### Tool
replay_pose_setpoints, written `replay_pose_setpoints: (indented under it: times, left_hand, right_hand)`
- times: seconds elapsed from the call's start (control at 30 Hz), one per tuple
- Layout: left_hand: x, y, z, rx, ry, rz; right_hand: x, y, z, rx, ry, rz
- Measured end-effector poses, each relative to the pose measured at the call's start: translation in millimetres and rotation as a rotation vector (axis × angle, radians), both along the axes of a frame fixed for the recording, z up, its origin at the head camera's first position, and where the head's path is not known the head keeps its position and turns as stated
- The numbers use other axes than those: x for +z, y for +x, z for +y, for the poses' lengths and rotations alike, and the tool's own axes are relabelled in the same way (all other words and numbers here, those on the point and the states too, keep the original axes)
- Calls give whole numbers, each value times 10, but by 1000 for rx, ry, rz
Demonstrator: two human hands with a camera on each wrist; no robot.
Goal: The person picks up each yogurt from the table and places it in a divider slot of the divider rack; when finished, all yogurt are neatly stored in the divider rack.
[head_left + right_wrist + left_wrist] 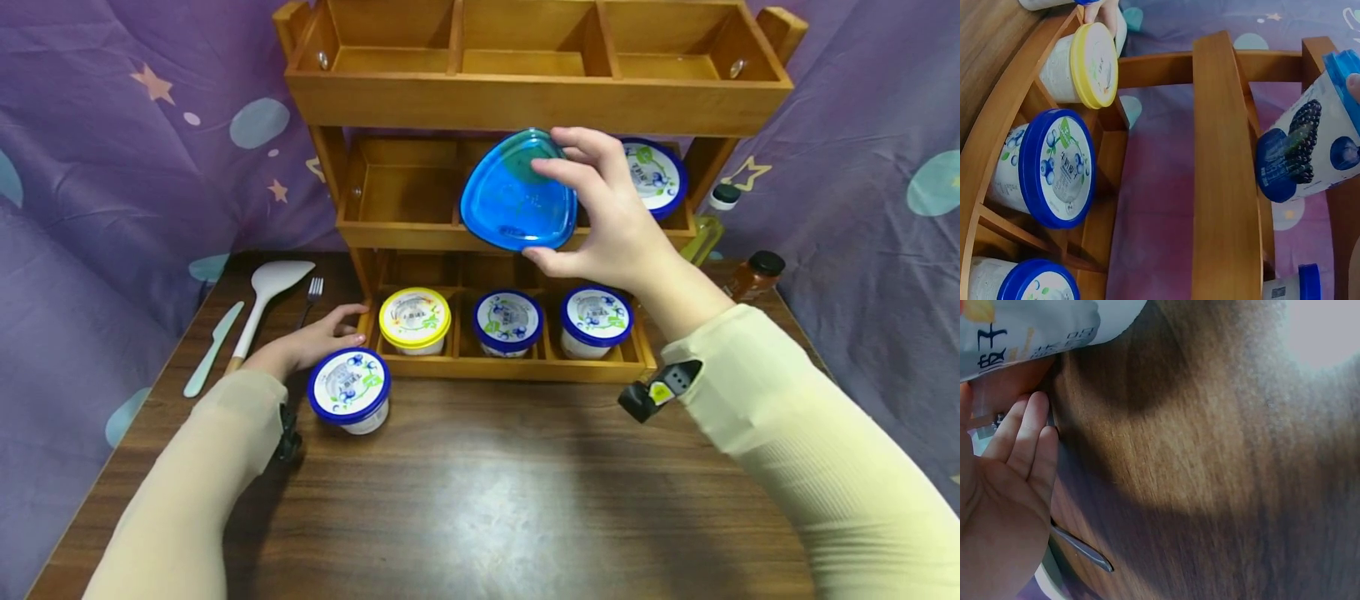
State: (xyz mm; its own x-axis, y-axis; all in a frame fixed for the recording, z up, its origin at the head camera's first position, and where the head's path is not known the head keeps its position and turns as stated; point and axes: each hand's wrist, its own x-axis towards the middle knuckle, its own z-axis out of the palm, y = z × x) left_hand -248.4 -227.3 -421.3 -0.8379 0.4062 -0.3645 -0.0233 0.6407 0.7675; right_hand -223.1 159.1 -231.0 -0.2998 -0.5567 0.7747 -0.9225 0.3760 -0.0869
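Observation:
My right hand [611,204] grips a tub with a translucent blue, rounded-triangular lid [517,200], thumb below and fingers above. It is up before the middle tier of a wooden shelf rack [536,104]. Blackberries and blueberries are printed on the tub's side [1310,137] in the right wrist view. My left hand [318,337] is at the left end of the bottom tier, fingers extended against the wood. Close to it, a round tub with a dark blue lid [350,385] stands on the table [480,500]. The left palm [1007,506] shows nothing held.
The bottom tier holds a yellow-lidded tub [415,319] and two blue-lidded tubs, one central [508,321], one right [597,317]. Another blue-lidded tub [654,177] is in the middle tier's right. A knife [213,350], white ladle [266,292] and fork [313,292] lie left; a black-capped jar [756,275] stands right.

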Motion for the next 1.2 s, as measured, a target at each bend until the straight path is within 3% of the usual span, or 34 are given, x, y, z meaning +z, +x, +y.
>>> replay_pose_setpoints:
  times: [0.47, 0.77, 1.2]
  left_hand:
    - [6, -12, 12, 13, -29, -10]
    - [-8, -15, 9, 13, -25, -8]
    - [-18, -11, 4, 5, -12, 15]
  right_hand:
    - [-118, -118, 40, -45, 77, 5]
    - [-213, -211, 14, -66, 51, 29]
    - [-246, -271, -2, -169, 30, -115]
